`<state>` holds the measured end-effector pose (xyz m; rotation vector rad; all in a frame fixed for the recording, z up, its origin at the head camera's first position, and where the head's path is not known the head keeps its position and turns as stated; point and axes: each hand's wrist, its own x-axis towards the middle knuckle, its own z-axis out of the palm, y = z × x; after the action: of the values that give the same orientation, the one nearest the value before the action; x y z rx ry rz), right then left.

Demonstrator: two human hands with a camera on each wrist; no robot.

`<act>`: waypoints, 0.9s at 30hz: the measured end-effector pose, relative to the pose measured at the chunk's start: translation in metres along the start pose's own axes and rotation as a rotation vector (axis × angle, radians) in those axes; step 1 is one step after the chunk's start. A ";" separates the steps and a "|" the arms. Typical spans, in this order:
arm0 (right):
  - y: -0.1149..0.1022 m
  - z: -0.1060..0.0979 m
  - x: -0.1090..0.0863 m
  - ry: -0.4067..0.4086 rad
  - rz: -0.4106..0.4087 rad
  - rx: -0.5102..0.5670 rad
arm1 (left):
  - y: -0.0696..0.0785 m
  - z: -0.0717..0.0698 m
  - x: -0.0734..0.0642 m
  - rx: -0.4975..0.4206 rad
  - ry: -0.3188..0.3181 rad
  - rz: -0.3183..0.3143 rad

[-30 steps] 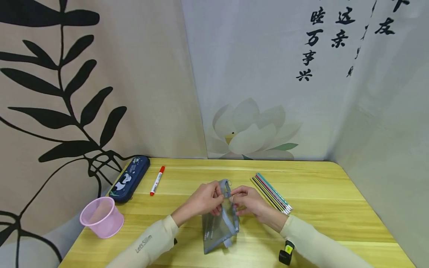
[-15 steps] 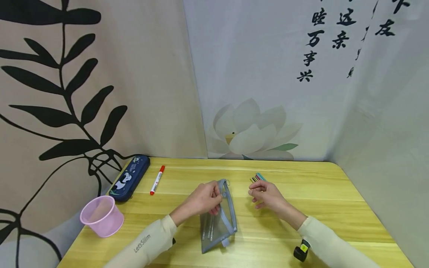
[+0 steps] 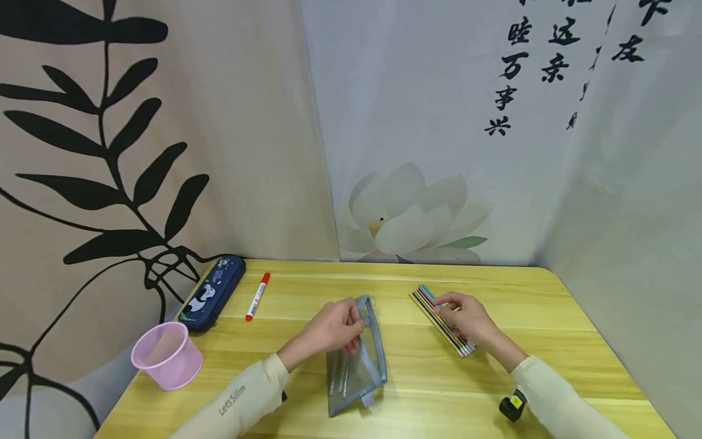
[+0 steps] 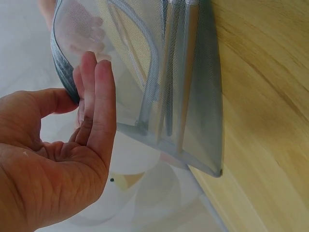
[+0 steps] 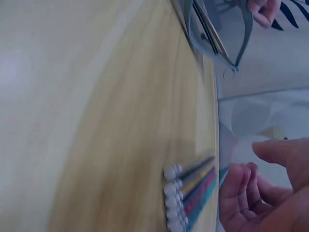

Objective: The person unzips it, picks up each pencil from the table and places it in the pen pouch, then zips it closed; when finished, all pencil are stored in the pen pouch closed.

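A grey mesh zip pouch (image 3: 356,381) stands tilted on the table, and my left hand (image 3: 337,324) pinches its upper edge between thumb and fingers. Through the mesh, in the left wrist view, a few slender sticks (image 4: 189,72) show inside the pouch. To the right, several pencils (image 3: 433,317) lie side by side in a slanted row, with white eraser ends (image 5: 172,200) in the right wrist view. My right hand (image 3: 468,317) hovers over them, fingers loosely bent and nothing held. It hides part of the row; contact is not visible.
A red-capped marker (image 3: 256,299) lies at the back left. Beside it are a dark blue pencil case (image 3: 211,296) with a panda and a pink cup (image 3: 175,366). A patterned curtain (image 3: 411,122) hangs behind the table's back edge.
My right hand has let go of the pouch's edge and moved right to above the pencils. The left hand keeps its hold on the pouch, almost unmoved.
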<state>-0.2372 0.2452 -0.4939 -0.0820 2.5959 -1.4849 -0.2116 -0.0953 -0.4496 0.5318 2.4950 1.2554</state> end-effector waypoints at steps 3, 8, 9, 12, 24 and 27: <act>0.004 -0.007 0.003 -0.002 -0.019 -0.088 | 0.000 0.001 0.000 0.001 0.001 0.001; 0.011 -0.015 0.010 -0.009 -0.034 -0.176 | 0.001 0.002 0.000 0.006 0.003 0.004; 0.013 -0.016 0.011 -0.017 -0.029 -0.171 | 0.001 0.002 0.000 0.006 0.003 0.006; 0.018 -0.020 0.014 -0.040 -0.012 -0.141 | 0.002 0.003 0.000 0.008 0.001 0.010; 0.031 -0.028 0.033 -0.101 0.041 -0.064 | 0.004 0.002 0.000 0.013 0.012 0.004; 0.033 -0.027 0.034 -0.118 0.026 -0.087 | 0.004 0.003 0.000 0.012 0.013 0.008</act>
<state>-0.2745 0.2807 -0.5121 -0.1403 2.5563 -1.3169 -0.2100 -0.0910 -0.4483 0.5388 2.5155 1.2511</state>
